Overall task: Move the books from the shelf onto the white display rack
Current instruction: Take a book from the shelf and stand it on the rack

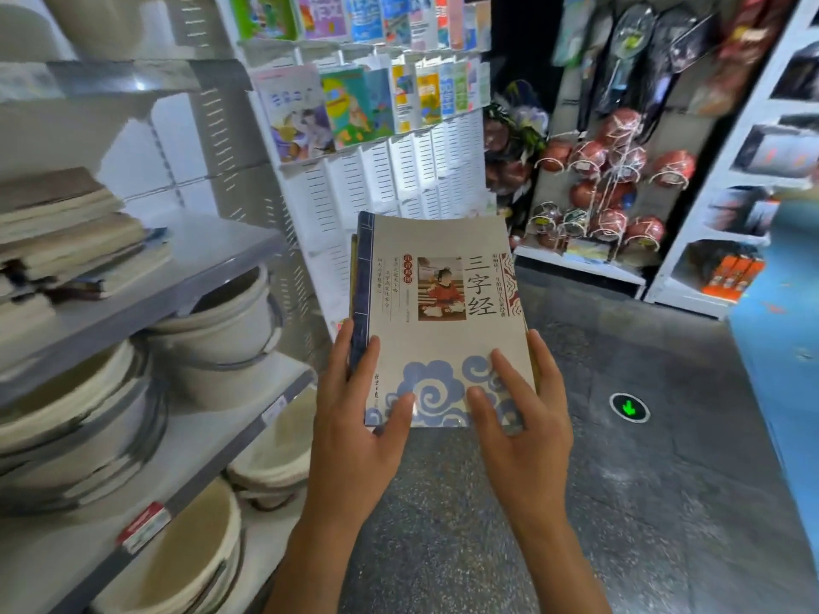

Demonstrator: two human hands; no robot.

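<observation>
Two hands hold one book (438, 312). Left hand (354, 418) grips its spine edge; right hand (527, 418) pinches the opposite edge.

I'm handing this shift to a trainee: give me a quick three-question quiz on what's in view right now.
1. True or false: both hands hold the book.
2. The rack tier straight ahead of the book: A) packed with books B) bare slots C) full of balls.
3. What lies on the grey shelf at the left, above the buckets?

Key:
1. True: left hand and right hand each have a grip on its near end.
2. B
3. A stack of books.
</observation>
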